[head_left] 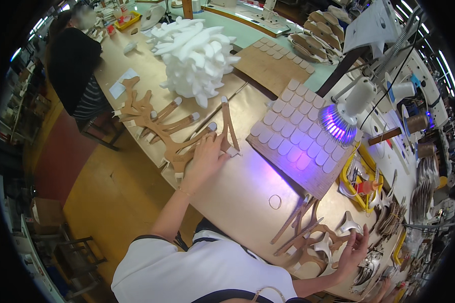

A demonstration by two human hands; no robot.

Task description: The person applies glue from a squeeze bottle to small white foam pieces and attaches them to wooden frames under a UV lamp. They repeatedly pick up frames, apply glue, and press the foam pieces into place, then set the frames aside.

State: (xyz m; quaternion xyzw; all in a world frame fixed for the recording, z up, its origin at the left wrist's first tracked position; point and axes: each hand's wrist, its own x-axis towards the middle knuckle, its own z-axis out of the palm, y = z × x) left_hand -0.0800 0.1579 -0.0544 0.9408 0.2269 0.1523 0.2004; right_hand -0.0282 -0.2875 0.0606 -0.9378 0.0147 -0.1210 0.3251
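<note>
My left hand (207,154) rests over a V-shaped brown strap piece (229,126) with white ends. Its fingers are stretched out and touch the piece near its joined end; the thumb lies apart. Beside it, several similar branching brown strap pieces (159,129) overlap in a row running away to the left. At the lower right, my right hand (356,250) reaches into a loose heap of brown strap pieces (308,237). Its fingers are spread and curved, close to a white-faced piece (349,223); whether they touch it is unclear.
A lit lamp (338,123) hangs over a board (293,136) bearing rows of pale rounded pieces. Behind it lies another board (268,65). A spiky white foam mass (197,60) stands far across the table. A yellow basket (345,177) sits right. Another person (76,65) sits far left.
</note>
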